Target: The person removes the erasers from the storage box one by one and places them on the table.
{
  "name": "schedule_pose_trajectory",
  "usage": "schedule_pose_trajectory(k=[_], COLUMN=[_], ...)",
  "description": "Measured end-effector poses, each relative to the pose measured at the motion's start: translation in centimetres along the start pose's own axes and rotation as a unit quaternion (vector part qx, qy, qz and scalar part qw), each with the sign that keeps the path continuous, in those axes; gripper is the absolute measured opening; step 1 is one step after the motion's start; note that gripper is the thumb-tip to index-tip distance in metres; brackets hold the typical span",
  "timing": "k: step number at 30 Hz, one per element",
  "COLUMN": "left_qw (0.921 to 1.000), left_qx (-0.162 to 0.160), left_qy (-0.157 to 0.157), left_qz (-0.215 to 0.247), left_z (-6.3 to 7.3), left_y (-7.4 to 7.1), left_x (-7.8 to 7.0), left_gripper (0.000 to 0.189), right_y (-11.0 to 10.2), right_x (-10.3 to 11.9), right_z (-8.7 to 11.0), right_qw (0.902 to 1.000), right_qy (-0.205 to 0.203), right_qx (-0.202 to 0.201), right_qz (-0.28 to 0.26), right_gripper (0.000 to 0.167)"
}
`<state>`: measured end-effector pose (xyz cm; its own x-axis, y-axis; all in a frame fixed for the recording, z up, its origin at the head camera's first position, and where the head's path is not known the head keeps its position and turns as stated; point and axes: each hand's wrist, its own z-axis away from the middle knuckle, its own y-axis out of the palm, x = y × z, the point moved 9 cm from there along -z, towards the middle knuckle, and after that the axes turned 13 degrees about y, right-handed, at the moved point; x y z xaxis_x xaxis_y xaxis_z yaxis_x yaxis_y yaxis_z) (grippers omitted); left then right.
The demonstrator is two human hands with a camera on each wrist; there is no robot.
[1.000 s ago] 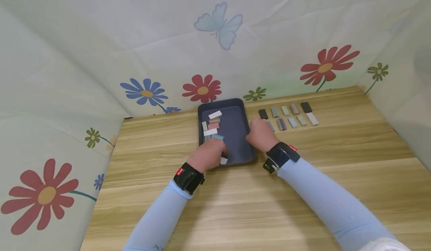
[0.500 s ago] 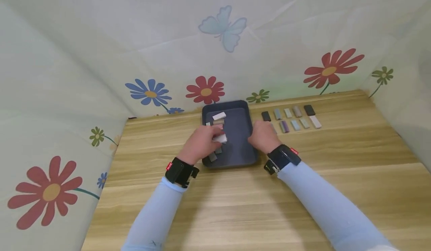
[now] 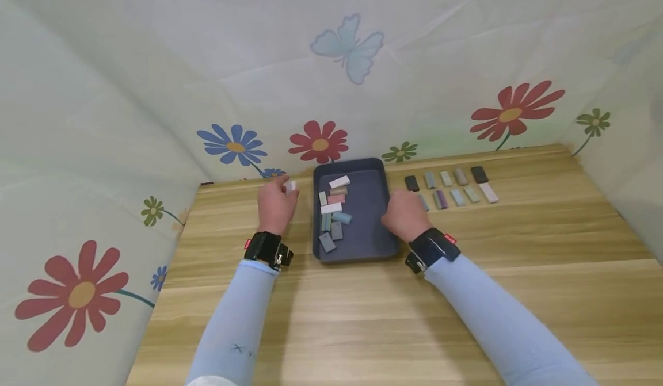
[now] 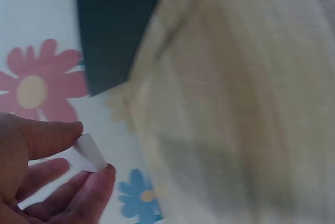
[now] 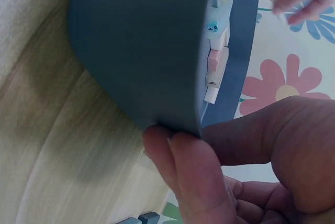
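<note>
My left hand (image 3: 277, 205) is over the table just left of the tray, pinching a small white eraser (image 4: 90, 153) between thumb and fingertips. The right hand (image 3: 406, 213) grips the right wall of the dark blue tray (image 3: 369, 225). In the right wrist view, its thumb is inside the rim and its fingers (image 5: 196, 169) are outside. Along the tray's left half lie several erasers: a white one (image 3: 339, 182) at the back, a pink one (image 3: 336, 199), another white one (image 3: 331, 208), a blue one (image 3: 342, 218) and a grey one (image 3: 327, 242) at the front.
Right of the tray, several erasers stand in two rows, among them a black one (image 3: 479, 174), a purple-striped one (image 3: 441, 199) and a pale pink one (image 3: 488, 193). A flower-printed cloth (image 3: 342, 104) hangs behind the wooden table (image 3: 342, 317).
My left hand reached into the tray, took a white eraser and carried it left, out over the table's back left. The right hand has stayed on the tray's right side.
</note>
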<state>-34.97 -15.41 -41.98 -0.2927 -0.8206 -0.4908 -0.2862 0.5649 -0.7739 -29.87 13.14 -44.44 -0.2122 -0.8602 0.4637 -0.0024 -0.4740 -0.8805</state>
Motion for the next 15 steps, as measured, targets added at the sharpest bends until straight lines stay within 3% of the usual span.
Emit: schedule_pose_trajectory(k=[3, 6, 10, 15], left_qw=[0.9991, 0.9979, 0.9961, 0.9944], left_qx=[0.014, 0.026, 0.049, 0.055], left_qy=[-0.031, -0.042, -0.04, -0.042], left_qz=[-0.024, -0.042, -0.061, -0.08], left_z=[0.5, 0.6, 0.5, 0.3], left_y=[0.7, 1.5, 2.6, 3.1], left_x=[1.5, 2.3, 2.6, 2.6], left_gripper=[0.037, 0.033, 0.029, 0.023], right_y=[0.3, 0.3, 0.4, 0.4], right_x=[0.5, 0.5, 0.2, -0.1], right_z=[0.0, -0.1, -0.2, -0.3], right_qw=[1.0, 0.9999, 1.0, 1.0], right_qy=[-0.008, -0.013, -0.007, 0.002], right_qx=[0.003, 0.003, 0.0, 0.001], right_qz=[-0.002, -0.009, -0.004, 0.007], right_gripper=[0.009, 0.009, 0.009, 0.01])
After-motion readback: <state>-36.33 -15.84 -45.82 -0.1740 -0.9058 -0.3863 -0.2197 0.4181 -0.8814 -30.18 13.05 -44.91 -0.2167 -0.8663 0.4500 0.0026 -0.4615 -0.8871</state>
